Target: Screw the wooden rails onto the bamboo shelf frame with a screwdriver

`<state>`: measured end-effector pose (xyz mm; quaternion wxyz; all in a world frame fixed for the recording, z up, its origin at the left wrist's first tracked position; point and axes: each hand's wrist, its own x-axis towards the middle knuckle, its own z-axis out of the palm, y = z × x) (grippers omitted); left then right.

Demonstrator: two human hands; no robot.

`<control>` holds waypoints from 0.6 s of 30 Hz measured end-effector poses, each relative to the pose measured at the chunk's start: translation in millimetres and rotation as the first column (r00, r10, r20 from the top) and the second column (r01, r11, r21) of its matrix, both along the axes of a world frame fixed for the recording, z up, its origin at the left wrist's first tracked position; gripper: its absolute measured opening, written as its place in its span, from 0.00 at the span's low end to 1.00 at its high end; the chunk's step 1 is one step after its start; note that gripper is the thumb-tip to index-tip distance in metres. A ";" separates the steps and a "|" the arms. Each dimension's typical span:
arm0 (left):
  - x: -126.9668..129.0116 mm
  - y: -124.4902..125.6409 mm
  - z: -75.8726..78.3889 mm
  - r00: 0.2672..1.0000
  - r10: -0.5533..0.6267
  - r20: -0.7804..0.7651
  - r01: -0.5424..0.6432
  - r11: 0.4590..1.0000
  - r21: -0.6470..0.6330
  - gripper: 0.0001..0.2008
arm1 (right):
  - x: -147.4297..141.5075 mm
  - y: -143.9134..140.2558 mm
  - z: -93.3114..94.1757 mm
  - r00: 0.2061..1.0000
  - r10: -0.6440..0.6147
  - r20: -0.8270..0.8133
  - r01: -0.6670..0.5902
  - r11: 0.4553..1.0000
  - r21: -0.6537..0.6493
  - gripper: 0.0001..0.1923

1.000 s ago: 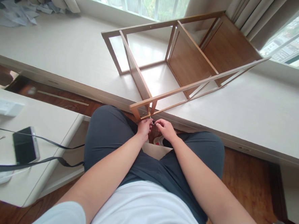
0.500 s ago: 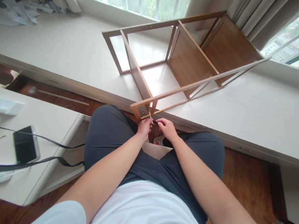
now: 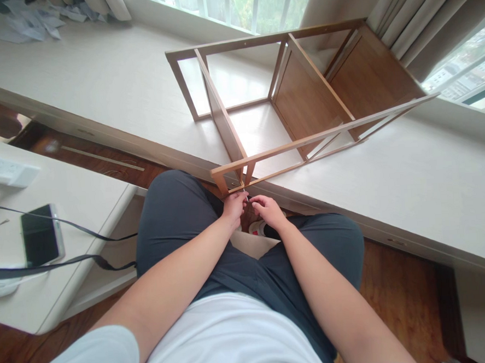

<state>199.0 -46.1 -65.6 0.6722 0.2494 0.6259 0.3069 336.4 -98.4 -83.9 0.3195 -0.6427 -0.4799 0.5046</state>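
- I am seeing a brown wooden open-sided frame with flat panels (image 3: 303, 98) lying across a broad white window ledge (image 3: 390, 178); its near left corner is jutting past the ledge's front edge, toward the seated person's knees.
- Most of the structure is already standing joined, as far as I can judge; the long rails are spanning its length, and the brown end panel (image 3: 378, 74), the middle panel and the narrow left panel (image 3: 220, 111) are sitting between them.
- The work is centring on the joint at that near left corner; I am counting it as unfinished, since a slim, pale metallic rod (image 3: 246, 195) is showing right there; whether the joint is tight I cannot tell.
- I am holding the left hand (image 3: 234, 208) just under the corner, its fingers curling in and gripping the rod near the wood.
- I am placing the right hand (image 3: 270, 210) just beside it, palm down, fingers bending toward the rod's lower end; whether they are pinching anything I cannot tell.
- Both forearms are angling inward over the dark trousers (image 3: 175, 229); the hands are nearly meeting between the knees.
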 end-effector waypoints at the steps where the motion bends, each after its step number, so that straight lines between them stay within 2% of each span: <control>1: 0.1 0.1 0.2 1.000 0.000 0.000 0.000 1.000 0.000 0.07 | 0.0 -0.3 -1.5 1.000 0.001 -0.009 -0.001 1.000 -0.008 0.15; 6: 0.0 0.1 0.5 1.000 0.004 -0.018 -0.004 1.000 0.002 0.07 | -0.4 -0.3 -4.4 0.999 0.008 -0.048 -0.010 0.999 -0.034 0.15; 18: 0.9 -1.9 -0.8 1.000 0.005 -0.019 -0.005 1.000 -0.008 0.05 | -0.6 1.1 4.9 0.991 -0.072 -0.112 0.069 0.997 -0.035 0.14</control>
